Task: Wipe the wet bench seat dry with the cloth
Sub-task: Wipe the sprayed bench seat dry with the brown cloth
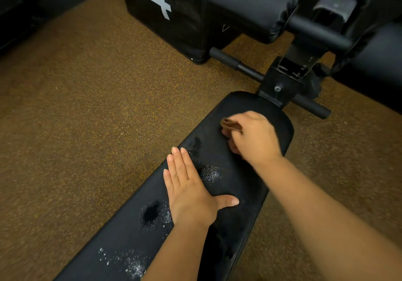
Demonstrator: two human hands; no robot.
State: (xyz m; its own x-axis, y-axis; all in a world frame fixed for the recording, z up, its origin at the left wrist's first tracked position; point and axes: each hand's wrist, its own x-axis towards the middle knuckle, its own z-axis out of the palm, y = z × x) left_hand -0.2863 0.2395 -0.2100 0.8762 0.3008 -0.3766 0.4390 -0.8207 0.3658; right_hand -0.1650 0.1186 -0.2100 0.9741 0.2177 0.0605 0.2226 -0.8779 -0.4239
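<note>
A long black padded bench seat point(256, 115) runs from the bottom left up to the middle right. Water droplets point(208, 172) glisten in patches on it, with more near the bottom. My right hand point(252, 137) grips a folded brown cloth point(229, 125) against the far end of the seat. My left hand point(189, 187) lies flat on the seat's left side, fingers straight and thumb spread out, just left of a wet patch.
The bench's black metal frame point(285, 78) with a crossbar point(237, 63) stands beyond the seat. A black box marked with white numerals point(165, 13) and black pads point(250, 4) sit behind it. Brown speckled floor point(87, 106) surrounds the bench.
</note>
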